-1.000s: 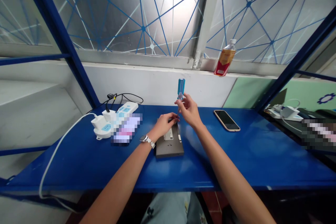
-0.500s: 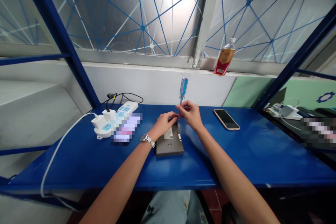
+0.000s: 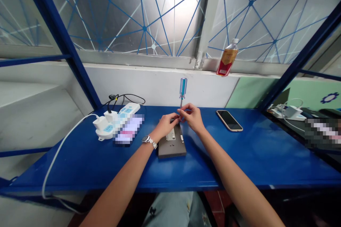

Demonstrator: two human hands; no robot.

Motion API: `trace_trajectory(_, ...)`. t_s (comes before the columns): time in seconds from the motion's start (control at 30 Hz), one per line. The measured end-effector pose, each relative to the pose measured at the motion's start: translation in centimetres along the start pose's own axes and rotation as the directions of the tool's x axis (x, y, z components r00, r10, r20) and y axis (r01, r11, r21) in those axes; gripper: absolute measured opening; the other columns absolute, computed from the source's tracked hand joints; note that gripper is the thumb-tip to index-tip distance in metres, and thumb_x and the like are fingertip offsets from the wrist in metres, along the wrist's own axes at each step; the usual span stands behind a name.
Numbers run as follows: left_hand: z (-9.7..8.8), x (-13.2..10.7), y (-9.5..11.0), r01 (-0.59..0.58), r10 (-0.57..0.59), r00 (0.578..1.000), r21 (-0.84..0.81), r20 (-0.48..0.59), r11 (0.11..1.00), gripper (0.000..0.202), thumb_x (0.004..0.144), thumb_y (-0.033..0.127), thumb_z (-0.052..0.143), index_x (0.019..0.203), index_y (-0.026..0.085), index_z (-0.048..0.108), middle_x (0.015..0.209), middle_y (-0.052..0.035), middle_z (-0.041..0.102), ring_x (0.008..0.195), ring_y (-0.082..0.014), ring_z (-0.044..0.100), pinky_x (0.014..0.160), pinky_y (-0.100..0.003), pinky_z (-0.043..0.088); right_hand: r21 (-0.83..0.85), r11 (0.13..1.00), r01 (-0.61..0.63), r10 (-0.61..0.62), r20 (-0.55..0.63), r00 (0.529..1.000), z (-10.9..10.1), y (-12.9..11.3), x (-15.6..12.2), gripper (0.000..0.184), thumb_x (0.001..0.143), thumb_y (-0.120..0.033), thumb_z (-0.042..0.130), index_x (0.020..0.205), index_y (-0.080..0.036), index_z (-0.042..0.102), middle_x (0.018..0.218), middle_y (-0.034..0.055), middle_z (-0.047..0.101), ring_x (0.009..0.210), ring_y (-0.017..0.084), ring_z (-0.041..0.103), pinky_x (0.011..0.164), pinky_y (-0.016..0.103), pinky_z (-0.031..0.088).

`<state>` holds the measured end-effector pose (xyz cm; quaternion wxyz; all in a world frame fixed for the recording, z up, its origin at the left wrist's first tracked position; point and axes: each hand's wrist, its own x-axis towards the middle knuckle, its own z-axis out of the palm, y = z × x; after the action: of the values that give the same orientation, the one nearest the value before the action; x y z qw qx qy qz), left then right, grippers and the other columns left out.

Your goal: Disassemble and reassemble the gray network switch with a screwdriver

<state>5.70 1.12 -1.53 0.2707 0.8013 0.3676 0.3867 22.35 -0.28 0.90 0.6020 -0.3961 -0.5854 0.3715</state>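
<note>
A screwdriver point(image 3: 183, 87) with a clear blue handle stands nearly upright, handle on top. My right hand point(image 3: 193, 116) is closed, thumb and fingers pinching its thin metal shaft. Below it on the table lies a flat grey-brown box point(image 3: 172, 149) with a white label on its top. My left hand point(image 3: 167, 125), a watch on its wrist, lies over the far part of the box. Its thumb and fingertips are pinched together beside the lower end of the shaft. What they hold, if anything, is hidden, as is the screwdriver's tip.
A white power strip point(image 3: 129, 108) with plugs and cables stands on the left of the blue table point(image 3: 106, 170), a blurred-out flat object point(image 3: 129, 131) beside it. To the right lies a phone point(image 3: 229, 120). A drink bottle point(image 3: 227, 58) is on the window ledge.
The screwdriver has gone from leaning slightly right to nearly upright, its handle moving a little left. My right fingers have shifted slightly left with it. My left hand has hardly moved.
</note>
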Motion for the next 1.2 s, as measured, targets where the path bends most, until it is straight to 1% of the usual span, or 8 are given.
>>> trace_trajectory(0.1, 0.03, 0.05, 0.01, 0.003, -0.003, 1.0, -0.013, -0.01, 1.0, 0.021, 0.096, 0.027, 0.057, 0.104, 0.019, 0.074, 0.101, -0.0058, 0.079, 0.095, -0.0217, 0.073, 0.085, -0.03, 0.052, -0.005, 1.0, -0.007, 0.007, 0.026, 1.0, -0.08, 0.17, 0.01, 0.034, 0.079, -0.05, 0.077, 0.082, -0.02, 0.062, 0.058, -0.0012, 0.064, 0.052, 0.016, 0.063, 0.045, 0.025, 0.051)
trace_trajectory(0.3, -0.02, 0.02, 0.11, -0.032, 0.032, 0.999, -0.009, -0.005, 0.999, 0.022, 0.095, 0.019, 0.054, 0.1, 0.018, 0.075, 0.101, -0.0046, 0.079, 0.091, -0.0193, 0.072, 0.082, -0.028, 0.052, 0.007, 1.0, 0.028, -0.028, 0.102, 0.994, 0.2, 0.2, -0.07, 0.035, 0.085, -0.052, 0.069, 0.098, -0.019, 0.066, 0.085, 0.003, 0.07, 0.054, 0.012, 0.063, 0.047, 0.024, 0.051)
trace_trajectory(0.4, -0.01, -0.04, 0.13, -0.014, 0.014, 1.0, 0.001, -0.006, 1.0, 0.022, 0.095, 0.022, 0.055, 0.1, 0.018, 0.075, 0.098, -0.0051, 0.079, 0.089, -0.0201, 0.072, 0.08, -0.028, 0.053, -0.024, 0.999, 0.033, -0.032, 0.046, 0.998, 0.25, 0.36, 0.0, 0.038, 0.08, -0.049, 0.075, 0.103, -0.021, 0.063, 0.088, 0.0016, 0.069, 0.054, 0.012, 0.063, 0.045, 0.024, 0.049)
trace_trajectory(0.57, 0.0, -0.03, 0.21, -0.002, 0.001, 1.0, -0.013, -0.01, 1.0, 0.021, 0.096, 0.024, 0.056, 0.104, 0.019, 0.075, 0.1, -0.0056, 0.079, 0.093, -0.0209, 0.073, 0.083, -0.029, 0.054, -0.039, 0.999, 0.014, -0.013, 0.007, 1.0, -0.01, 0.57, 0.13, 0.034, 0.079, -0.049, 0.077, 0.084, -0.021, 0.059, 0.066, -0.0023, 0.063, 0.051, 0.014, 0.061, 0.047, 0.025, 0.049)
trace_trajectory(0.77, -0.06, 0.03, 0.24, -0.021, 0.021, 1.0, -0.023, -0.004, 1.0, 0.022, 0.096, 0.023, 0.056, 0.102, 0.019, 0.076, 0.102, -0.0052, 0.079, 0.093, -0.02, 0.072, 0.085, -0.029, 0.053, 0.021, 0.999, 0.034, -0.036, 0.102, 0.994, 0.12, 0.33, 0.04, 0.034, 0.085, -0.052, 0.068, 0.094, -0.019, 0.065, 0.081, 0.0016, 0.068, 0.051, 0.011, 0.059, 0.049, 0.025, 0.049)
trace_trajectory(0.9, -0.09, 0.0, 0.31, -0.016, 0.016, 1.0, -0.015, 0.0, 1.0, 0.02, 0.096, 0.024, 0.056, 0.1, 0.019, 0.075, 0.101, -0.0053, 0.079, 0.093, -0.0203, 0.072, 0.083, -0.029, 0.052, 0.033, 0.999, 0.026, -0.028, 0.059, 0.998, 0.32, 0.39, 0.06, 0.037, 0.08, -0.047, 0.075, 0.104, -0.021, 0.062, 0.085, -0.0004, 0.068, 0.049, 0.01, 0.058, 0.047, 0.025, 0.048)
trace_trajectory(1.07, 0.01, 0.02, 0.23, 0.006, -0.006, 1.0, -0.009, -0.014, 1.0, 0.017, 0.095, 0.025, 0.058, 0.099, 0.018, 0.072, 0.098, -0.0056, 0.078, 0.092, -0.0206, 0.072, 0.083, -0.03, 0.053, 0.043, 0.999, -0.014, 0.015, -0.02, 1.0, 0.31, 0.7, 0.15, 0.035, 0.075, -0.047, 0.081, 0.082, -0.021, 0.057, 0.059, -0.0044, 0.06, 0.046, 0.013, 0.058, 0.048, 0.026, 0.047)
trace_trajectory(1.2, 0.06, 0.05, 0.19, 0.001, -0.002, 1.0, -0.025, -0.021, 1.0, 0.018, 0.094, 0.024, 0.057, 0.101, 0.018, 0.073, 0.1, -0.0063, 0.078, 0.093, -0.0206, 0.072, 0.085, -0.03, 0.053, 0.046, 0.999, 0.005, -0.008, 0.053, 0.999, 0.41, 0.62, 0.14, 0.035, 0.08, -0.052, 0.075, 0.085, -0.019, 0.065, 0.067, 0.0003, 0.067, 0.05, 0.012, 0.057, 0.05, 0.027, 0.047)
